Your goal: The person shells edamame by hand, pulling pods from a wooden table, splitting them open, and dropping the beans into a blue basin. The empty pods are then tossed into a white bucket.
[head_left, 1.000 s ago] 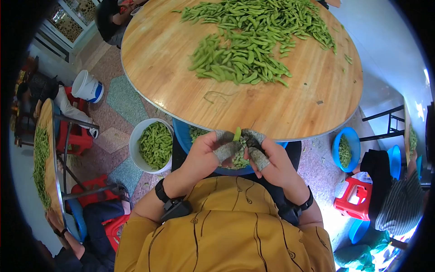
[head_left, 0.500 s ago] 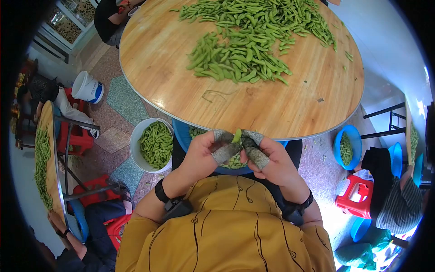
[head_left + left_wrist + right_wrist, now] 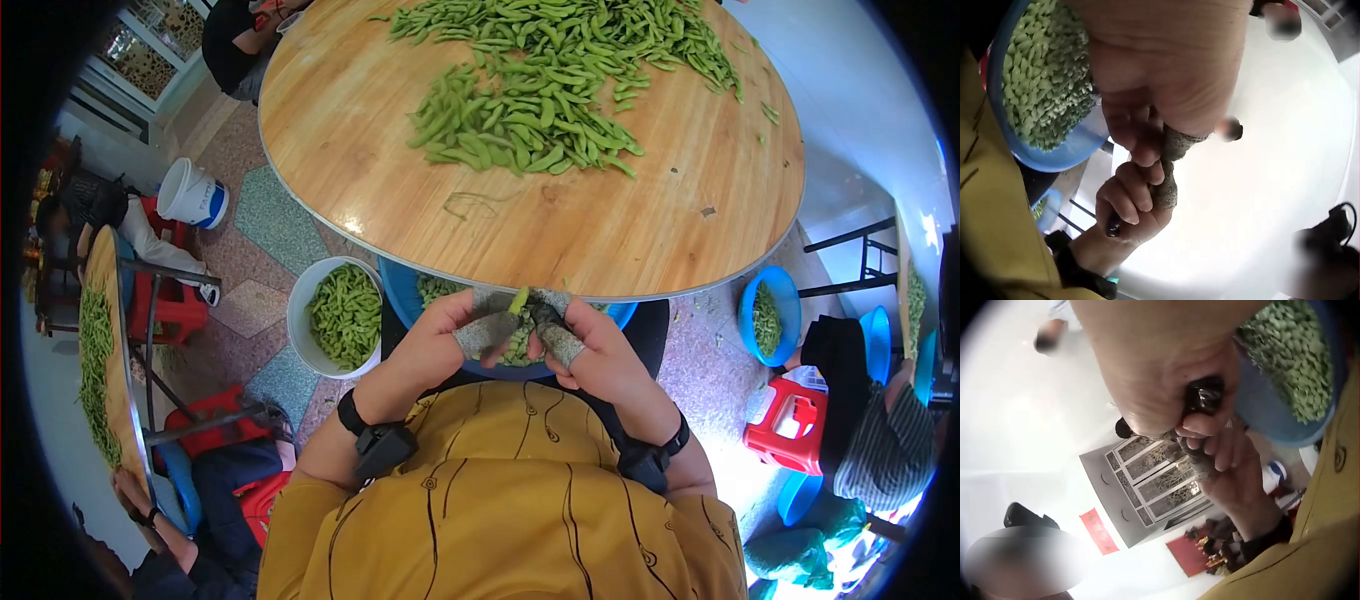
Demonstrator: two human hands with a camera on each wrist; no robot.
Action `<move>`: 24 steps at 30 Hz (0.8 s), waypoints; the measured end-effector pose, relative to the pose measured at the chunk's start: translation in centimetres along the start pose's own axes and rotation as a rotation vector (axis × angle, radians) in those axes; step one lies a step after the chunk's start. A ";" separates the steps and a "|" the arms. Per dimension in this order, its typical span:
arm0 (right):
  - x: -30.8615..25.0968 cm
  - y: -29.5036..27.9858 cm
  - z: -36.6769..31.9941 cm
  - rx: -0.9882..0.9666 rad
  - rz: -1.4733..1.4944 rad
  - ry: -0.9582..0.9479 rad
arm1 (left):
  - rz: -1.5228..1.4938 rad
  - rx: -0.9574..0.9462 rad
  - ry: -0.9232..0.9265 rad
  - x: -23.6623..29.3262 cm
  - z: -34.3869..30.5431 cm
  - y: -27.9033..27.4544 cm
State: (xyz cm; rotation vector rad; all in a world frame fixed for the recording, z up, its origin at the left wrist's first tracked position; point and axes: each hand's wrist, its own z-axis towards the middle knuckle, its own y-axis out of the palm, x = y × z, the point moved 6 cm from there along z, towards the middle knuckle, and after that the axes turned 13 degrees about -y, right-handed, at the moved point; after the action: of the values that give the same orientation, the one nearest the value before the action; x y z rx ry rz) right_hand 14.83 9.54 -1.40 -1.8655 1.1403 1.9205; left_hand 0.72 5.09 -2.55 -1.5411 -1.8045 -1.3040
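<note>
In the head view the left hand (image 3: pixel 438 332) pinches a green pod (image 3: pixel 519 299) between thumb and forefinger, just off the table's near edge. The right hand (image 3: pixel 604 350) meets it there, its thumb and forefinger at the pod. Grey, stained covers wrap those fingers on both hands. A glossy black object (image 3: pixel 1204 395) shows under the right hand's curled fingers in the right wrist view. Below the hands, a blue basin (image 3: pixel 1066 157) holds shelled beans (image 3: pixel 1038 81). The fingertips largely hide the contact with the pod.
Pods (image 3: pixel 540 100) are heaped on the round wooden table (image 3: pixel 350 150). A white bucket of pods (image 3: pixel 342 318) stands left of the basin, and an empty white bucket (image 3: pixel 190 192) farther off. Blue tubs (image 3: pixel 768 315), red stools (image 3: pixel 788 425) and other people are around.
The pod between the hands is tilted more and sits slightly lower. The left hand has shifted a little to the left. In the head view the table heap appears slightly higher.
</note>
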 end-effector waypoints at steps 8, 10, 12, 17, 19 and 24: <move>0.7 -1.3 1.3 0.175 0.006 0.045 | -0.012 -0.037 -0.066 -1.1 -0.1 0.4; 0.8 -1.2 1.4 0.186 0.012 0.032 | 0.025 -0.012 -0.037 -0.9 -0.3 0.9; 1.0 -1.2 1.4 0.199 0.018 0.026 | 0.234 0.122 0.208 0.7 -1.2 1.3; 1.1 -1.2 1.6 0.128 0.030 0.032 | 0.607 0.235 0.364 1.4 -1.4 1.1; 0.8 -1.0 1.6 0.104 0.063 -0.015 | 0.674 0.250 0.435 1.7 -1.7 1.3; 0.9 -0.3 1.2 0.011 0.158 -0.181 | -0.624 -0.416 -0.206 -1.5 -0.9 2.4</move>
State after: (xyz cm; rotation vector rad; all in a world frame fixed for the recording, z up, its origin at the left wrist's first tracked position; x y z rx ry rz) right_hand 13.94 10.22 -2.45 -1.5996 1.2684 2.1126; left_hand 3.19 3.38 -2.40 -1.3893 -2.3801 -1.9685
